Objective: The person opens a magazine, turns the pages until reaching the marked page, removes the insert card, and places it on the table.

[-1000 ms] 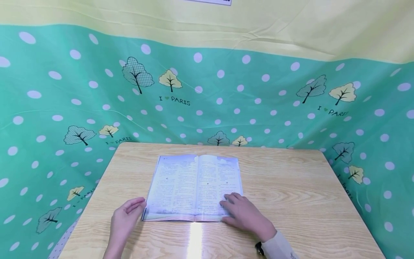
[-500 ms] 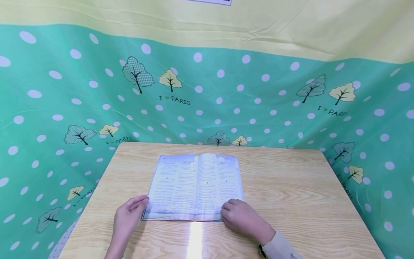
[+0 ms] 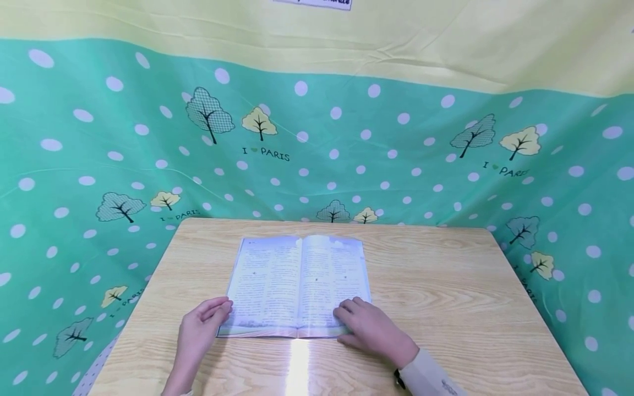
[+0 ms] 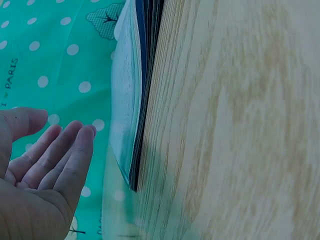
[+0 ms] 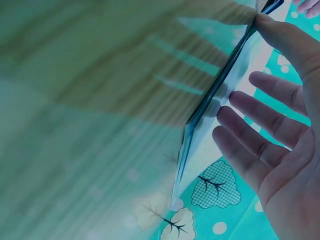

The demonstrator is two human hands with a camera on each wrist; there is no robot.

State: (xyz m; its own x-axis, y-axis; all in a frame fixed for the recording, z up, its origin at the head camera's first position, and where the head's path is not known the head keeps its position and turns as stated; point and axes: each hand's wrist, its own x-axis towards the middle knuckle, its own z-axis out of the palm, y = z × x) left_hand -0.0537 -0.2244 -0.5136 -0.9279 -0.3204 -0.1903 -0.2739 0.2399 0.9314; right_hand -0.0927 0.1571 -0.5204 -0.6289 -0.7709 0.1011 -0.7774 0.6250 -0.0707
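Note:
An open book (image 3: 267, 286) lies flat on the wooden table, its two pages covered in printed columns. Beside its lower left corner is my left hand (image 3: 198, 324), fingers loosely bent and overlapping the page edge in the head view. From the left wrist, the same hand (image 4: 47, 170) shows nothing between thumb and fingers, and the book's page edges (image 4: 131, 100) stand just past the fingertips. My right hand (image 3: 373, 328) rests at the lower right page. In the right wrist view its fingers (image 5: 250, 145) are extended over the page, while the thumb (image 5: 280, 37) touches the book's edge.
The light wood table (image 3: 446, 308) carries a bright glare streak (image 3: 298, 368) in front of the book. A green dotted curtain (image 3: 277, 181) with tree prints hangs behind and along both sides. A dark wristband (image 3: 399, 379) shows at the right sleeve (image 3: 428, 374).
My left hand has shifted slightly right, onto the book's left edge. The right fingers curled in at the lower right corner, then spread again on the page. The book stays in place.

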